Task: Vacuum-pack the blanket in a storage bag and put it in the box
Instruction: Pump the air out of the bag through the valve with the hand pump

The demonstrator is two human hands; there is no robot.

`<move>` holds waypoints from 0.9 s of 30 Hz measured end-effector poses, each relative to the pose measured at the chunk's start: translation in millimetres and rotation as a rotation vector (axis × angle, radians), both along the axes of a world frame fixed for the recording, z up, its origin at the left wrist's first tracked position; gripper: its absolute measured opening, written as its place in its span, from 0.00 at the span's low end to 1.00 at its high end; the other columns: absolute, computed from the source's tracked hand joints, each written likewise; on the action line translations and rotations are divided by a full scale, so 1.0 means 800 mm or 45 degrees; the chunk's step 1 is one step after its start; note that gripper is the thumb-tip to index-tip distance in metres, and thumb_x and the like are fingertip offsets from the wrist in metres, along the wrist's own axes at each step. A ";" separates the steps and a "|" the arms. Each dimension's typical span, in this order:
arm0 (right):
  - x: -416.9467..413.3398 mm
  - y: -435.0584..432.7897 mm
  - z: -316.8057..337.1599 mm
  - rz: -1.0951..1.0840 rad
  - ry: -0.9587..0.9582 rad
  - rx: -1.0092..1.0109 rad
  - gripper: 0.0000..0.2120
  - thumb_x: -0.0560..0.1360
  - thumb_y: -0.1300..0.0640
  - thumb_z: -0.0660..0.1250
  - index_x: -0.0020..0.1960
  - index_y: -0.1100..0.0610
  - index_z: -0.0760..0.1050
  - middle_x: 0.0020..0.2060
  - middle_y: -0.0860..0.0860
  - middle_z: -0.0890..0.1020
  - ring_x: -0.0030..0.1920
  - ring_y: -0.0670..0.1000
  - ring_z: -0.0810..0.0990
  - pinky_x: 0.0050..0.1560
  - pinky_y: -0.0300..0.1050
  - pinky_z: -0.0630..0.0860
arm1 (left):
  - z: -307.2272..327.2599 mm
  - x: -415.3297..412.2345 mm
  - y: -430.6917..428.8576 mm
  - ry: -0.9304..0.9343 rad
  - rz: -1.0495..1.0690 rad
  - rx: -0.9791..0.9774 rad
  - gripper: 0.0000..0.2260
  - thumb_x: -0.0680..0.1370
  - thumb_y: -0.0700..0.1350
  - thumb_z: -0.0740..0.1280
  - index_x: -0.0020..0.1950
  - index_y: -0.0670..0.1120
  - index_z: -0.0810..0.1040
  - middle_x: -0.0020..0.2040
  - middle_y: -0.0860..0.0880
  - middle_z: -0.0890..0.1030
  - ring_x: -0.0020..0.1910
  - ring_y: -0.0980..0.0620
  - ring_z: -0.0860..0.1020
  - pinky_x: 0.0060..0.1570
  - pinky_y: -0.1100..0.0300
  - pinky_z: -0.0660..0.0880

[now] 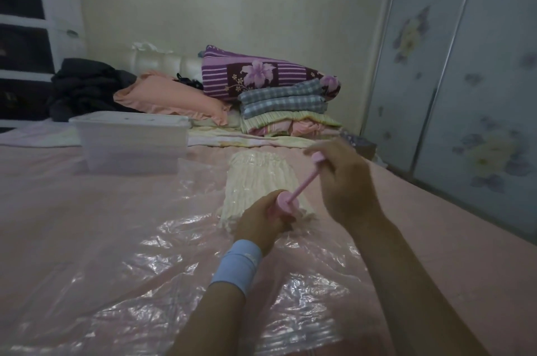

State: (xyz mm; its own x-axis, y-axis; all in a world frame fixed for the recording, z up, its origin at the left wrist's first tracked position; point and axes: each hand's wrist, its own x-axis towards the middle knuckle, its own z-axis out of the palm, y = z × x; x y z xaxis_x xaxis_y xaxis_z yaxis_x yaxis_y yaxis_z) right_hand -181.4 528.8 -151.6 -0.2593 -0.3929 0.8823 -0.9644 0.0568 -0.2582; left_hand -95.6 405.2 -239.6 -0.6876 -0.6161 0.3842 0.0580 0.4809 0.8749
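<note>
In the upper left of the frame stands a white drawer unit (35, 21) with dark drawer fronts, and a heap of dark clothes (84, 85) lies just right of it. Below these, left of centre, the clear plastic box (130, 140) sits on the pink bed (436, 239) with its lid on. A peach pillow (171, 97) lies behind the box.

The clear storage bag (130, 254) spreads crinkled and shiny across the lower left and middle of the frame. The cream blanket (261, 178) lies inside it at the centre, ridged and pressed flat.

My left hand (261, 222), with a light blue wristband (238, 265), grips the body of the pink pump (287, 201), which stands on the near end of the blanket. My right hand (343, 181), right of centre and higher, curls round the handle at the top of the pump's rod, which is drawn well out and slants up to the right.

Behind, at centre right, is a stack of folded bedding (276, 94) in purple, check and yellow. Flowered wardrobe doors (465, 94) fill the right edge.
</note>
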 end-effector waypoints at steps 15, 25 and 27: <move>0.002 -0.015 -0.028 -0.023 -0.133 0.150 0.11 0.80 0.65 0.61 0.57 0.58 0.81 0.50 0.54 0.80 0.48 0.50 0.78 0.50 0.35 0.75 | -0.007 -0.005 0.002 0.033 0.041 0.028 0.18 0.70 0.38 0.74 0.53 0.58 0.79 0.45 0.59 0.81 0.40 0.63 0.80 0.39 0.70 0.75; 0.012 -0.042 -0.067 -0.105 -0.201 0.181 0.18 0.79 0.56 0.55 0.63 0.57 0.78 0.56 0.53 0.78 0.54 0.52 0.78 0.52 0.41 0.74 | -0.011 -0.005 -0.006 0.022 0.020 0.034 0.16 0.71 0.40 0.72 0.54 0.57 0.80 0.43 0.59 0.83 0.38 0.65 0.79 0.37 0.73 0.73; 0.009 -0.044 -0.087 -0.060 -0.308 0.427 0.19 0.78 0.53 0.55 0.62 0.55 0.79 0.57 0.53 0.77 0.55 0.55 0.79 0.52 0.45 0.74 | -0.011 -0.004 -0.003 0.011 0.017 0.018 0.13 0.73 0.42 0.70 0.53 0.57 0.80 0.40 0.59 0.82 0.36 0.67 0.78 0.36 0.73 0.73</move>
State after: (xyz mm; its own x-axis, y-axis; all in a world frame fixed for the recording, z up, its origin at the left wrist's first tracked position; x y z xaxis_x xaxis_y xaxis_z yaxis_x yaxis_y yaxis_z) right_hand -174.5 494.0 -221.2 -0.4679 -0.6312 0.6186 -0.8726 0.2189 -0.4367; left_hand -98.7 402.7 -248.1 -0.6760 -0.6306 0.3813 0.0594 0.4691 0.8812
